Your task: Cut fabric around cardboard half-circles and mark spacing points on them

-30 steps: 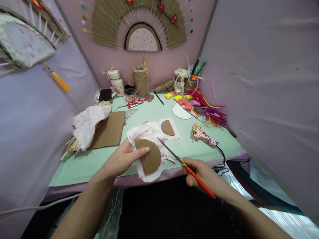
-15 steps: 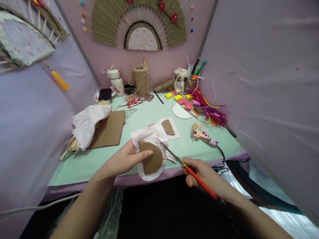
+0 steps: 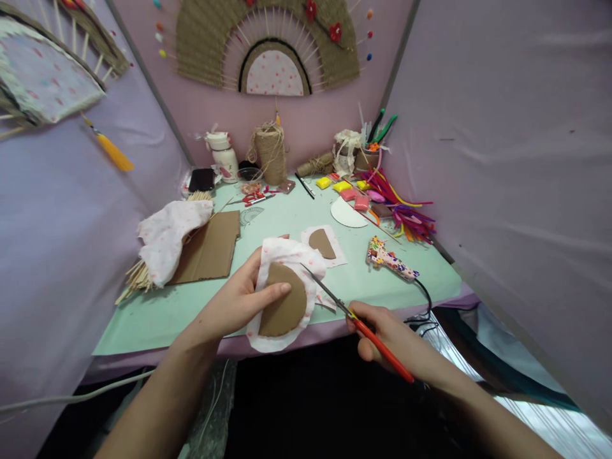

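My left hand (image 3: 253, 293) grips a half-round piece of brown cardboard (image 3: 287, 306) together with white, pink-spotted fabric (image 3: 270, 344) behind it, thumb on the cardboard's face. A margin of fabric shows all around the card. In my right hand (image 3: 377, 328) is a pair of red-handled scissors (image 3: 329, 293), blades pointing up and left. The blade tips lie over the fabric's right edge; the blades look nearly closed. Behind, on the table, a smaller cardboard half-round (image 3: 322, 243) rests on another piece of spotted fabric (image 3: 337, 258). A narrow fabric scrap (image 3: 327, 302) lies near the scissors.
A patterned glue gun (image 3: 392, 261) with a cord lies to the right. Cardboard (image 3: 205, 248), thin sticks and crumpled fabric (image 3: 172, 233) are at the left. Twine (image 3: 271, 153), a white bottle (image 3: 222, 156), clay packets and pipe cleaners (image 3: 411, 217) line the back and right.
My left hand has turned the cardboard and fabric slightly, and the fabric's upper part now spreads flatter. The scissors have barely moved.
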The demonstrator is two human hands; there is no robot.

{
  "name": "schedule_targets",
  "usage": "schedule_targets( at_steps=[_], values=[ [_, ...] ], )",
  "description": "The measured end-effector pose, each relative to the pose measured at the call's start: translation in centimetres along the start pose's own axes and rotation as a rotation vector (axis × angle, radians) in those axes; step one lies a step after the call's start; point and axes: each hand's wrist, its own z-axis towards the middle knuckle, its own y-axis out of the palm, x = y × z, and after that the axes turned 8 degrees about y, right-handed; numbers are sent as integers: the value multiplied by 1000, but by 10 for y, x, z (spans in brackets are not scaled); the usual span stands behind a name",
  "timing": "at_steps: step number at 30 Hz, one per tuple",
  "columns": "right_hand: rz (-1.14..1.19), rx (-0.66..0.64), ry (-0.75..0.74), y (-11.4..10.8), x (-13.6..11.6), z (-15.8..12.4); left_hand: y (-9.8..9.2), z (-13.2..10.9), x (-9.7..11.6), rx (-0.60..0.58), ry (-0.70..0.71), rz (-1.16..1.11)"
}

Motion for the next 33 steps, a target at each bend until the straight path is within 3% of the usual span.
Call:
schedule_targets(
  at_steps=[14,25,33],
  values=[
    [47,3,-47,1,8,3,1,1,1,29,-14,49],
    [64,-1,-39,0,10,3,2,3,3,30,-247,-142],
    [22,-21,-14,2,5,1,-1,4,-1,-40,-244,-18]
  ],
)
